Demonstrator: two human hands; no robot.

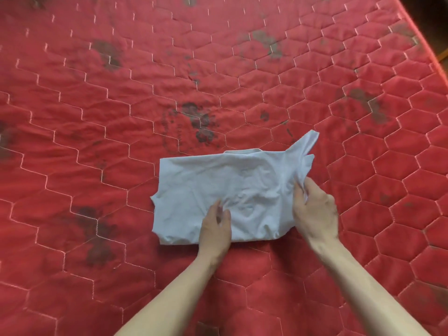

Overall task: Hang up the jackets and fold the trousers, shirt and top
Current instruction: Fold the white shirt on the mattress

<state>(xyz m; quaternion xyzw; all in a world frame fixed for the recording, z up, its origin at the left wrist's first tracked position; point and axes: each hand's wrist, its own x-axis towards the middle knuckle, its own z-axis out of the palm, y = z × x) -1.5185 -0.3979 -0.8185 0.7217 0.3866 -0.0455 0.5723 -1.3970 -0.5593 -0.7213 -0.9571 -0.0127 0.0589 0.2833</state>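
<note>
- We see a pale top lying partly folded on a red quilted mattress, a bit right of centre and toward the near edge of the view.
- The top forms a rough rectangle, wrinkled; its neckline sits at the far edge, and one sleeve sticks up and out at the far right corner.
- Left hand rests on the near middle of the top; fingers lie fairly straight and close together, tips on the cloth where it bunches into small creases. We can't tell whether any cloth is caught under them.
- Right hand is at the right side of the top, just below the sleeve; thumb and fingers are curled and pinching a gather of the cloth there.
- Both forearms are bare and come in from the bottom edge of the view.
- The mattress has a hexagon stitch pattern and several dark stains, some just beyond the top.
- We see no box, basket or other container; the top lies straight on the mattress.
</note>
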